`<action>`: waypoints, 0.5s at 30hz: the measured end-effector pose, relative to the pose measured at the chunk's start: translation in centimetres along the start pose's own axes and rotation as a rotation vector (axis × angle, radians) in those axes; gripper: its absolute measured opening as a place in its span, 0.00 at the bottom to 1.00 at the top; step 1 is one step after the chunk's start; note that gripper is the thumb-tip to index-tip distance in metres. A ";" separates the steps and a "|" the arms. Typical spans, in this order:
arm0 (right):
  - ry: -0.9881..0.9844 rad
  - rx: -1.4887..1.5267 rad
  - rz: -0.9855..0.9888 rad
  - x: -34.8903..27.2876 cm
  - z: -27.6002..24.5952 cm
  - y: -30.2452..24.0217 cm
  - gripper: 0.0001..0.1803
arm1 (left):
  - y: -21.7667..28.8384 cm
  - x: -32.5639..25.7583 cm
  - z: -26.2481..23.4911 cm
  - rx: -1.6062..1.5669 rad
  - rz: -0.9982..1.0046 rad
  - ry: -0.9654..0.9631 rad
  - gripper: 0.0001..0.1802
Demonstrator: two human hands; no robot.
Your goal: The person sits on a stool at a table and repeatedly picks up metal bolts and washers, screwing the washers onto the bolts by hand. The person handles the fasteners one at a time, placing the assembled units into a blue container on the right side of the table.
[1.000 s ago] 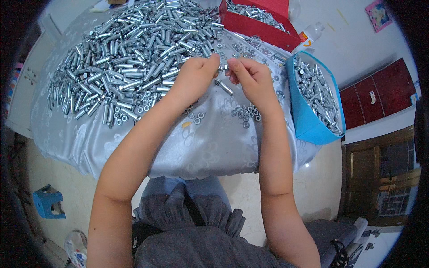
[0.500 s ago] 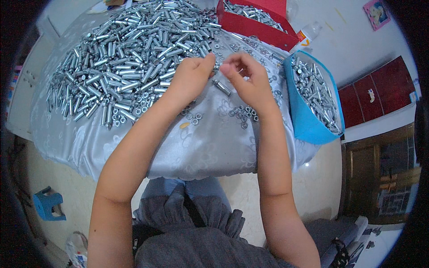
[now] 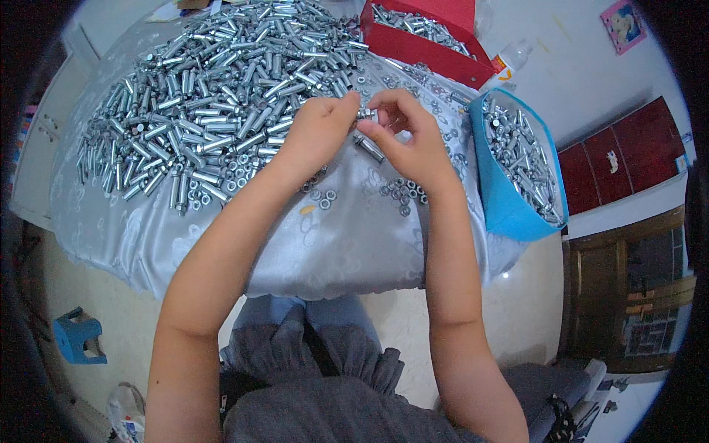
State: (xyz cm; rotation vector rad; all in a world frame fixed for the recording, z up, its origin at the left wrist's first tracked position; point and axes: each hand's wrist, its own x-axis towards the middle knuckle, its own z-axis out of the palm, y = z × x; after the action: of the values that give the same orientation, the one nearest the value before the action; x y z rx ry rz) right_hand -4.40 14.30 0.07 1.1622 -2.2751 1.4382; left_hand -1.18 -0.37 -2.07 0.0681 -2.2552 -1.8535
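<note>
My left hand (image 3: 321, 131) is closed on a silver expansion bolt (image 3: 366, 114), whose threaded end sticks out to the right past the fingertips. Curled round that end are the thumb and fingers of my right hand (image 3: 415, 144); whether a separate nut or washer sits between them is too small to tell. Just below the hands another expansion bolt (image 3: 369, 148) lies on the grey satin cloth (image 3: 347, 251). Loose hex nuts (image 3: 404, 190) are grouped beside my right wrist, and a few more nuts (image 3: 325, 198) lie near my left forearm.
A large heap of expansion bolts (image 3: 199, 111) covers the table's left and far side. Far right stands a red box (image 3: 436, 55) of bolts, and nearer, a blue fabric bin (image 3: 509, 210) full of them. A plastic bottle (image 3: 513, 55) is behind. A blue stool (image 3: 77, 336) stands on the floor.
My right hand has moved in from slightly apart to the end of the bolt in my left hand. My left hand has stayed nearly in place.
</note>
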 end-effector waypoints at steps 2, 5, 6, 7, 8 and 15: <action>0.000 -0.010 -0.054 0.1 0.1 0.3 0.11 | -0.1 0.0 0.0 -0.025 0.000 -0.005 0.27; -0.099 0.072 0.110 -0.1 0.0 0.9 0.11 | -0.6 0.1 0.3 -0.047 0.031 -0.012 0.27; -0.149 0.114 0.204 -0.1 -0.3 1.0 0.12 | -0.7 0.1 0.4 -0.032 0.038 -0.014 0.27; -0.160 0.035 0.186 -0.2 -0.6 1.0 0.12 | -0.7 0.1 0.4 -0.016 0.045 -0.016 0.27; -0.172 -0.042 0.166 -0.3 -0.8 0.9 0.12 | -0.4 0.0 0.3 -0.011 0.031 -0.022 0.27; -0.081 -0.062 0.068 -0.2 -0.3 -0.3 0.20 | -0.2 -0.2 -0.3 -0.021 0.050 -0.100 0.26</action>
State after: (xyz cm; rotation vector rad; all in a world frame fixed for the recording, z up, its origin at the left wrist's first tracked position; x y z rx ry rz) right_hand -4.12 14.55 0.28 1.1554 -2.4177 1.3569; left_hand -0.91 -0.65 -2.29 -0.0847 -2.2800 -1.8937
